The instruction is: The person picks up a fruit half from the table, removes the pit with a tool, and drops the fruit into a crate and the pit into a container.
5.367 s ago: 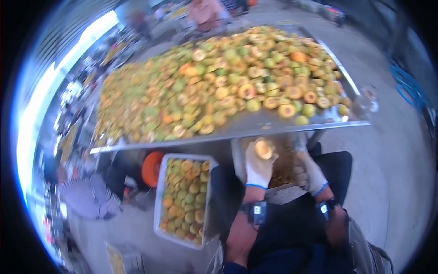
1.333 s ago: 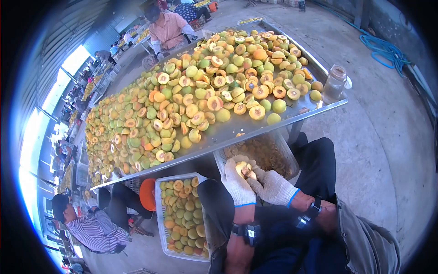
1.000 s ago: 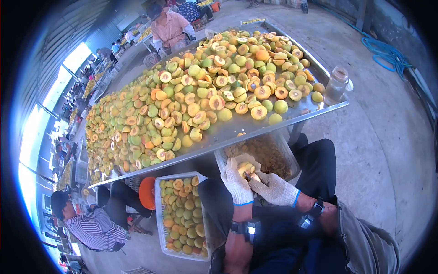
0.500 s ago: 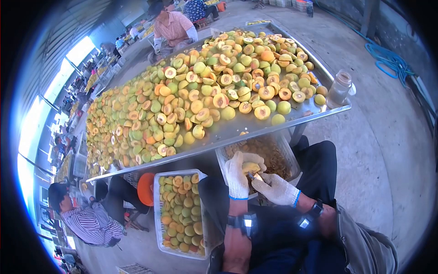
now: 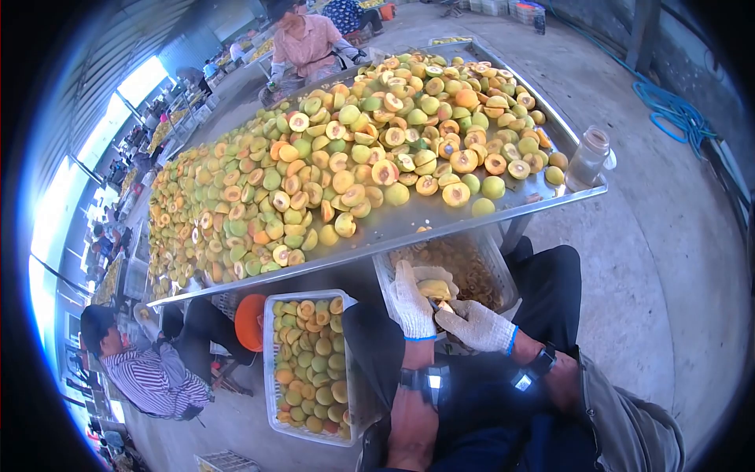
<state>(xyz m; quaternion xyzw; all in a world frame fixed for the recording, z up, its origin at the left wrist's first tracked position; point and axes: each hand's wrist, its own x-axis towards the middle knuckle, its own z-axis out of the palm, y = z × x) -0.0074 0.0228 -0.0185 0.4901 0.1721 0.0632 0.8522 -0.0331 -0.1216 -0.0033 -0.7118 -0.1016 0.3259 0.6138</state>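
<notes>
My left hand (image 5: 414,303), in a white glove with a blue cuff edge, holds a yellow fruit piece (image 5: 434,289) in its curled fingers. Close beside it, my gloved right hand (image 5: 476,324) is closed on a small tool whose tip touches the fruit; the tool is mostly hidden. Both hands are over a white crate (image 5: 503,275) holding brown pits and scraps. Beyond them, many halved yellow-green and orange fruits (image 5: 346,157) are heaped on a metal table (image 5: 393,240).
A clear jar (image 5: 588,160) stands at the table's right corner. Left of my legs is a white crate (image 5: 270,362) of fruit halves, with an orange bucket (image 5: 250,322) nearby. One person sits at the left, another across the table. A blue hose (image 5: 668,110) lies at the upper right.
My left hand has opened somewhat around the fruit, showing more of it. The person across the table has moved an arm outward. The view has shifted slightly.
</notes>
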